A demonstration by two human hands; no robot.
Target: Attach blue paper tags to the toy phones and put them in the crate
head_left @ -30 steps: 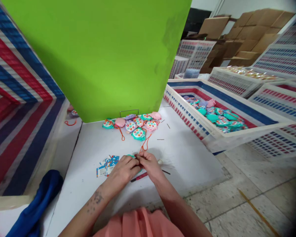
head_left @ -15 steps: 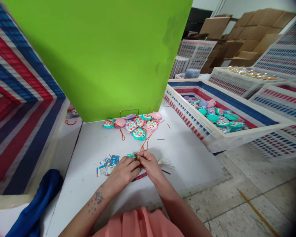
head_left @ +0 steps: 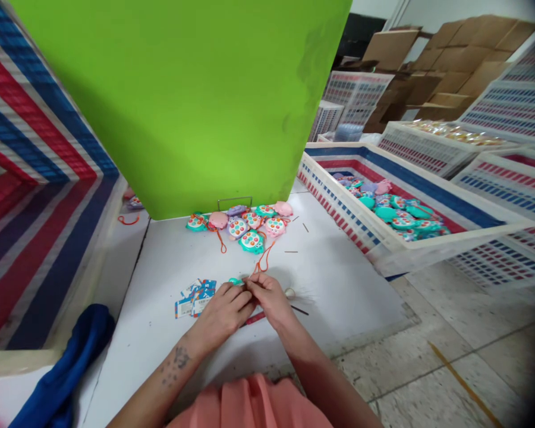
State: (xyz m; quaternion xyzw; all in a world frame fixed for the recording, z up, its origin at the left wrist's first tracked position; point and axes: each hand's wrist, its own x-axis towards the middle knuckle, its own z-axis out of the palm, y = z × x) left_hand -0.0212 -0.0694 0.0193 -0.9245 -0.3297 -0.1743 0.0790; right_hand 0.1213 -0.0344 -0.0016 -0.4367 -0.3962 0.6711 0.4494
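In the head view, with the clock centred on the two hands and twelve pointing away from the person, both hands work close together above the white table (head_left: 160,345). The left hand (head_left: 226,308) lies palm down, its fingers bent over a turquoise toy (head_left: 235,280), and it appears to be clamped on this toy; most of the toy is hidden, and only a small part shows at the eleven o'clock side. The right hand (head_left: 270,297) brings its thumb and forefinger to the same place, touching or almost touching the left fingers; one cannot tell what is between its fingertips. An orange cord loop (head_left: 264,261) runs out at one o'clock. At twelve o'clock, a group of animal-shaped toys (head_left: 252,241) in turquoise, pink and purple lies in front of a green panel (head_left: 182,107), and a thin brown strip (head_left: 291,252) lies nearer, at between one and two. At nine o'clock, just beside the left hand, there are overlapping printed cards (head_left: 198,297). A red pen-like tool (head_left: 255,318) is partly covered at six, while a bundle of fine pale threads (head_left: 302,295) lies at three, with a dark stick (head_left: 300,310) just below it. At two o'clock stands a white crate (head_left: 356,238) with more toys (head_left: 403,220) inside, and at eight a blue cloth (head_left: 78,356) hangs in folds.
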